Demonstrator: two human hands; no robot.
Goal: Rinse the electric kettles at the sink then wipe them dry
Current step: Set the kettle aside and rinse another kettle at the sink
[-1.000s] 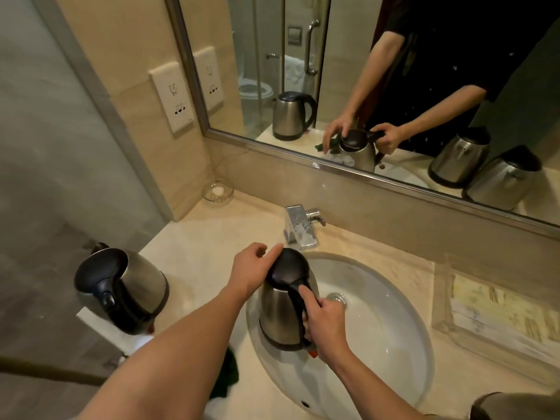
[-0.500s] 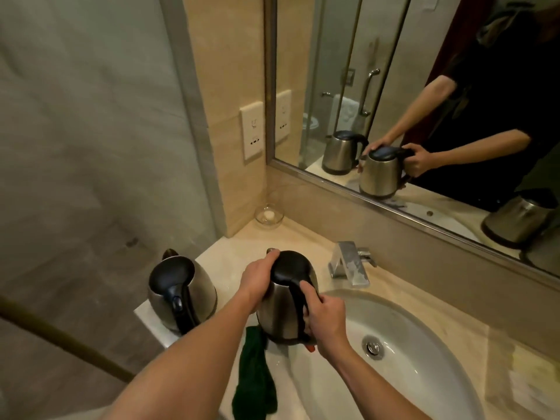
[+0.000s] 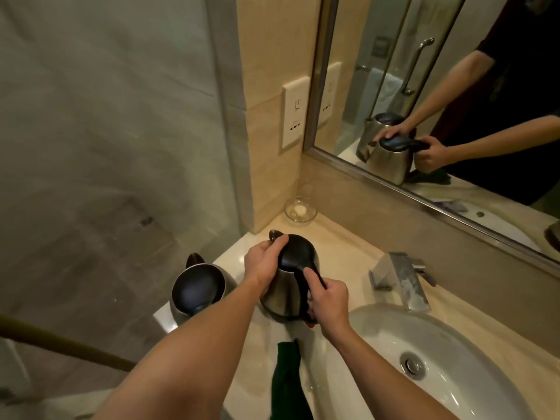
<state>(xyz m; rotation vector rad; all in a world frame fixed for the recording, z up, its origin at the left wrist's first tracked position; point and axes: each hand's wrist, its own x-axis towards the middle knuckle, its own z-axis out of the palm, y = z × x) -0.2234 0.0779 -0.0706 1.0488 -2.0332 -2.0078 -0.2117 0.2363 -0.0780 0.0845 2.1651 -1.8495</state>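
A: 2 kettles on tabletop, left of sink (image 3: 472, 338). Held kettle (image 3: 288, 295) upright, nr the basin rim; 2nd kettle (image 3: 197, 291) just beside it, at tabletop's left edge.

B: Hands?

A: Left hand (image 3: 262, 266) cupped over lid, fingers curled round its spout side. Right hand (image 3: 328, 300) wrapped round handle, thumb on top.

B: Cloth?

A: Green cloth (image 3: 288, 380) draped over basin rim, below held kettle. Faucet (image 3: 403, 278) behind basin.

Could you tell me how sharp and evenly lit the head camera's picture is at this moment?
Head view: dim, warm light; the glass wall on the left is smeared with motion blur; the held kettle and both hands stay fairly sharp; the wide lens bends the mirror frame; soft glare on the sink.
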